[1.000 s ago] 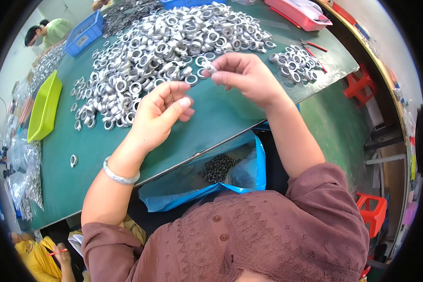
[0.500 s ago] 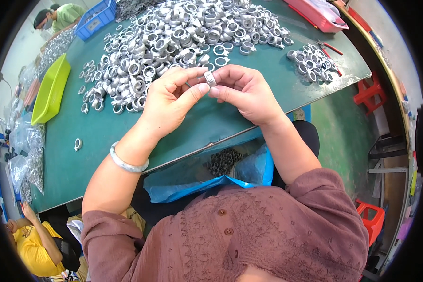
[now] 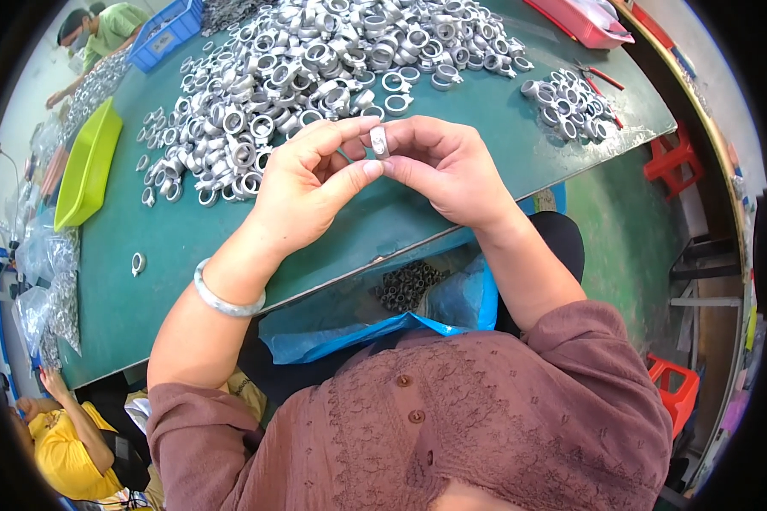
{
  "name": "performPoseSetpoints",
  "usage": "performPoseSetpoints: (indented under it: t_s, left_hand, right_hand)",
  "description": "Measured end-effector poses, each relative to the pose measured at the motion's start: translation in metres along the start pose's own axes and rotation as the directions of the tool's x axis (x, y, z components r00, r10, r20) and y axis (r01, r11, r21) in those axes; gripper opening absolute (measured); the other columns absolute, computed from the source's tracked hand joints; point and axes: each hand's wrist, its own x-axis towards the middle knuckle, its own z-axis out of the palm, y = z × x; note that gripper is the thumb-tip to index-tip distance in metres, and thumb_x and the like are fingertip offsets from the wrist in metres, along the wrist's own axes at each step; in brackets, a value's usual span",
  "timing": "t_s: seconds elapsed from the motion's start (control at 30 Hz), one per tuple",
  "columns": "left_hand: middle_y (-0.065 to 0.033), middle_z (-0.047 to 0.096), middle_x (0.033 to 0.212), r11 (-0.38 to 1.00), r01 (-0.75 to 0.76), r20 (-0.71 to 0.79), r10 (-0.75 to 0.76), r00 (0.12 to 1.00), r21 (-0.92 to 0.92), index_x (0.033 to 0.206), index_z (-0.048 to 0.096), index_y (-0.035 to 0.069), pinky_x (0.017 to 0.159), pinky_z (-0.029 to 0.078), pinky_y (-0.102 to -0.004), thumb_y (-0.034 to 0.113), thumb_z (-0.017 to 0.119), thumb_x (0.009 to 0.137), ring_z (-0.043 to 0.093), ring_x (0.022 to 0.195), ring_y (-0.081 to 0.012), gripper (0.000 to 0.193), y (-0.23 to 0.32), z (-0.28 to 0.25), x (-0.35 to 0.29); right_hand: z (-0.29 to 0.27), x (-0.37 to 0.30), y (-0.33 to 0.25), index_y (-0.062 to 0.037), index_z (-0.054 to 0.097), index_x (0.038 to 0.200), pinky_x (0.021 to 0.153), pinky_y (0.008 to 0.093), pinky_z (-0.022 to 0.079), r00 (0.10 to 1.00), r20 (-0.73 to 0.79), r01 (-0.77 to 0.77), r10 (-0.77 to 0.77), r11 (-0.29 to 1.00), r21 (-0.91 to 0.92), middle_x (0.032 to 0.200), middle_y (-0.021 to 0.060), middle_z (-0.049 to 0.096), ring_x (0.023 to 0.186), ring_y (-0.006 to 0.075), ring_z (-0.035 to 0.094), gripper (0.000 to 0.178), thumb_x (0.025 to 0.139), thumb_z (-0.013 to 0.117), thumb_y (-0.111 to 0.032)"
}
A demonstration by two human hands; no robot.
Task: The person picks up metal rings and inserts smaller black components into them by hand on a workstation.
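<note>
A small silver metal ring (image 3: pixel 379 142) is pinched between my two hands over the near part of the green table (image 3: pixel 332 247). My left hand (image 3: pixel 308 177) grips it from one side with thumb and fingertips. From the other side my right hand (image 3: pixel 441 166) holds it the same way. The ring is turned edge-on, so its outer band faces up. Just beyond my hands spreads a big heap of similar silver rings (image 3: pixel 315 72). One loose ring (image 3: pixel 138 264) lies alone at the table's left.
A smaller ring pile (image 3: pixel 567 106) lies at the right beside red-handled pliers (image 3: pixel 603 78). A yellow-green tray (image 3: pixel 89 162), a blue crate (image 3: pixel 166 34) and a red tray (image 3: pixel 588 24) stand around. A blue bag (image 3: pixel 375 332) with dark parts hangs at my lap. Two other people work at the left.
The ring has been turned between my fingers: its lug side faced up before, and now its smooth outer band does. Both hands stay in nearly the same place.
</note>
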Motion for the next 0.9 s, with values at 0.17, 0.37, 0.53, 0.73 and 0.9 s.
performPoseSetpoints:
  t_s: [0.17, 0.37, 0.53, 0.73, 0.9]
  left_hand:
    - [0.0008, 0.051, 0.084, 0.994, 0.038, 0.002, -0.039, 0.999, -0.102, 0.116, 0.053, 0.003, 0.061, 0.043, -0.0184, 0.009, 0.067, 0.079, 0.048, 0.068, -0.0044, 0.04, 0.007, 0.004, 0.0]
    - [-0.0054, 0.056, 0.09, 0.98, 0.104, 0.009, -0.104, 0.995, -0.173, 0.115, 0.047, -0.003, 0.069, 0.048, -0.0215, 0.011, 0.068, 0.079, 0.054, 0.077, -0.0082, 0.044, 0.011, 0.003, 0.001]
    - [-0.0084, 0.06, 0.095, 0.954, 0.219, 0.063, -0.21, 0.976, -0.207, 0.117, 0.047, -0.003, 0.075, 0.048, -0.0234, 0.01, 0.067, 0.081, 0.058, 0.085, -0.0103, 0.044, 0.013, 0.003, 0.0]
    - [-0.0095, 0.061, 0.1, 0.944, 0.214, 0.104, -0.193, 0.976, -0.253, 0.115, 0.049, -0.003, 0.08, 0.048, -0.0251, 0.008, 0.065, 0.082, 0.058, 0.091, -0.0118, 0.039, 0.015, 0.003, 0.0]
    - [-0.0073, 0.06, 0.1, 0.967, 0.091, 0.1, -0.068, 0.993, -0.238, 0.115, 0.049, -0.001, 0.079, 0.048, -0.025, 0.002, 0.062, 0.082, 0.058, 0.09, -0.0116, 0.036, 0.011, 0.004, -0.002]
  right_hand:
    - [0.004, 0.002, 0.001, -0.0001, 0.061, 0.091, 0.067, 0.0206, 0.046, 0.994, -0.057, 0.089, -0.089, 0.996, -0.012, 0.084, 0.0002, 0.062, 0.075, 0.0054, 0.054, 0.012, 0.079, 0.062, 0.002]
    - [0.0, 0.0, -0.001, 0.0005, 0.061, 0.098, 0.081, 0.0261, 0.047, 0.988, 0.022, 0.156, -0.154, 0.98, -0.123, 0.109, 0.0097, 0.059, 0.093, 0.0129, 0.057, 0.019, 0.08, 0.059, 0.005]
    - [0.003, 0.001, -0.002, -0.0058, 0.063, 0.084, 0.062, 0.0207, 0.044, 0.958, -0.054, 0.262, -0.282, 0.937, -0.231, 0.094, 0.0037, 0.06, 0.073, 0.0092, 0.054, 0.017, 0.071, 0.067, 0.005]
    - [0.001, 0.001, -0.001, -0.0074, 0.064, 0.083, 0.06, 0.0205, 0.042, 0.944, -0.032, 0.304, -0.328, 0.905, -0.296, 0.094, 0.0028, 0.056, 0.077, 0.01, 0.054, 0.019, 0.069, 0.069, 0.004]
    - [-0.001, 0.001, -0.002, -0.0081, 0.064, 0.084, 0.06, 0.0209, 0.041, 0.945, -0.005, 0.307, -0.326, 0.897, -0.316, 0.095, 0.0026, 0.055, 0.078, 0.0104, 0.053, 0.02, 0.069, 0.068, 0.005]
